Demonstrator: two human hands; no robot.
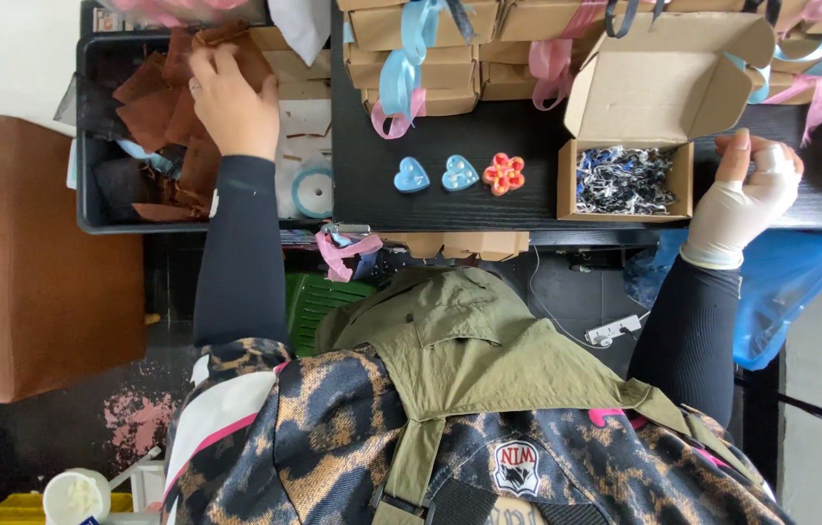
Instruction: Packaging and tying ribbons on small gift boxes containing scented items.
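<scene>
In the bin, left hand (228,102) grips brown sheets (168,107).

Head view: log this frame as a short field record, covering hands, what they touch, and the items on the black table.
left hand: bare, on brown paper pieces in a black bin
right hand: gloved, on the table edge beside an open cardboard box
box contents: shredded filler
black table: two blue hearts, one red flower piece
behind: ribboned closed boxes
</scene>
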